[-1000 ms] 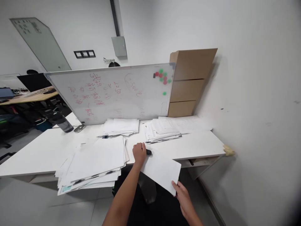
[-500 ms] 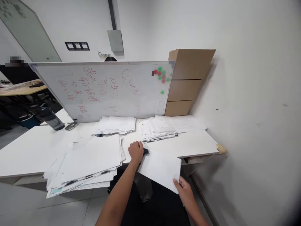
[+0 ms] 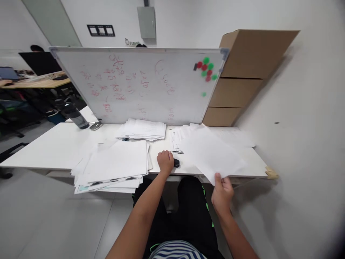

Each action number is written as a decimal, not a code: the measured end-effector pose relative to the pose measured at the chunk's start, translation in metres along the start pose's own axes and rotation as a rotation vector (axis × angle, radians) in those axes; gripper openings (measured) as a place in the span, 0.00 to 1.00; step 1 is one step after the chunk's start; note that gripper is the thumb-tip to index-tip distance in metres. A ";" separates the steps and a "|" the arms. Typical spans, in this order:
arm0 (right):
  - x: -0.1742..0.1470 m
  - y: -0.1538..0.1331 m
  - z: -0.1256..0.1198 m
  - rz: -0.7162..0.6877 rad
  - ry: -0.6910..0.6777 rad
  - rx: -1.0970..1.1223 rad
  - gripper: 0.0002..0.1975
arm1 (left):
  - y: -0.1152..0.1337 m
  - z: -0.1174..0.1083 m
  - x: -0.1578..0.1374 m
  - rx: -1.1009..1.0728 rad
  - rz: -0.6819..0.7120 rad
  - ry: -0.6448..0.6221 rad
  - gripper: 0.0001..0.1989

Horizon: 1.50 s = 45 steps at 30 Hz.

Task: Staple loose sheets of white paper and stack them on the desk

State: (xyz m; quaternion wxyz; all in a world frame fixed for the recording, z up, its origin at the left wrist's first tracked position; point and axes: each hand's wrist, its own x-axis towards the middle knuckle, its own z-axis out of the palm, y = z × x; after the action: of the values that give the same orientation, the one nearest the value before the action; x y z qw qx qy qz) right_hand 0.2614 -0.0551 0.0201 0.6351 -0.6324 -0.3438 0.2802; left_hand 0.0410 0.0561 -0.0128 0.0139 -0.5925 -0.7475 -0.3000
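right hand [image 3: 221,190] pinching blank sheet [image 3: 211,154] above right paper stack [image 3: 178,138], not laid yet; left hand [image 3: 165,162] fisted over black stamp [image 3: 176,163]; big pile [image 3: 115,169] left

Bright, even indoor light, seemingly from overhead; no hard glare. The whiteboard [image 3: 140,86] is the landmark: its red writing is soft and unreadable. The cardboard boxes [image 3: 242,75] right of it cast a soft shadow on the wall. Paper in front of it is near blown-out white. Strong wide-angle bending at the edges, with dark vignetting at the lower right corner. Slight overall softness.
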 end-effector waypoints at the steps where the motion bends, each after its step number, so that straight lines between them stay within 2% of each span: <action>1: 0.005 -0.005 0.024 -0.017 -0.074 0.006 0.20 | 0.000 0.000 0.000 -0.003 -0.004 -0.003 0.16; 5: 0.022 -0.023 0.131 -0.034 -0.455 0.147 0.18 | 0.002 -0.003 0.002 -0.037 0.024 -0.034 0.12; 7: 0.029 -0.029 0.183 0.000 -0.604 0.095 0.19 | 0.003 -0.004 0.002 -0.029 0.014 -0.052 0.13; 10: 0.038 -0.036 0.248 0.107 -0.709 0.081 0.20 | 0.003 -0.004 0.003 0.020 -0.019 -0.089 0.14; 14: 0.051 -0.038 0.307 0.130 -0.751 0.005 0.20 | 0.004 0.000 0.003 0.050 -0.024 -0.100 0.13; 17: 0.059 -0.038 0.329 0.175 -0.781 -0.001 0.30 | 0.003 0.004 0.004 0.048 -0.017 -0.071 0.12; 19: 0.065 -0.037 0.329 0.175 -0.813 -0.017 0.39 | 0.003 0.007 0.004 0.046 -0.003 -0.056 0.13; 21: 0.073 -0.035 0.316 0.073 -0.826 -0.107 0.43 | 0.003 0.007 0.006 0.046 0.009 -0.041 0.14; 24: 0.092 -0.027 0.275 -0.242 -0.814 -0.290 0.33 | 0.002 0.007 0.008 0.046 0.031 -0.033 0.15; 25: 0.100 -0.023 0.258 -0.341 -0.772 -0.349 0.28 | 0.001 0.006 0.010 0.045 0.037 -0.038 0.15; 27: 0.115 -0.015 0.223 -0.468 -0.605 -0.500 0.24 | 0.001 0.006 0.012 0.038 0.042 -0.049 0.15; 30: 0.138 0.001 0.178 -0.467 -0.322 -0.781 0.26 | 0.001 0.006 0.015 0.015 0.041 -0.060 0.16; 33: 0.157 0.017 0.151 -0.335 -0.239 -0.940 0.34 | 0.002 0.005 0.016 0.003 0.047 -0.062 0.17; 35: 0.168 0.024 0.144 -0.275 -0.259 -0.971 0.38 | 0.002 0.004 0.016 0.010 0.047 -0.064 0.17; 37: 0.178 0.028 0.145 -0.274 -0.284 -0.991 0.38 | 0.003 0.002 0.016 0.021 0.045 -0.066 0.18; 42: 0.192 0.032 0.162 -0.289 -0.365 -1.034 0.32 | 0.005 0.001 0.015 0.027 0.048 -0.057 0.19; 45: 0.193 0.032 0.169 -0.294 -0.331 -1.043 0.29 | 0.005 0.002 0.015 0.035 0.041 -0.064 0.18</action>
State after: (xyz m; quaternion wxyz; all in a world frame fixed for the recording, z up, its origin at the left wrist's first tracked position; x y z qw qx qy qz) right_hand 0.2476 0.2022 -0.0024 0.2086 -0.7556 -0.6161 0.0772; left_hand 0.0417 0.0709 -0.0065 0.0065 -0.6166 -0.7404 -0.2675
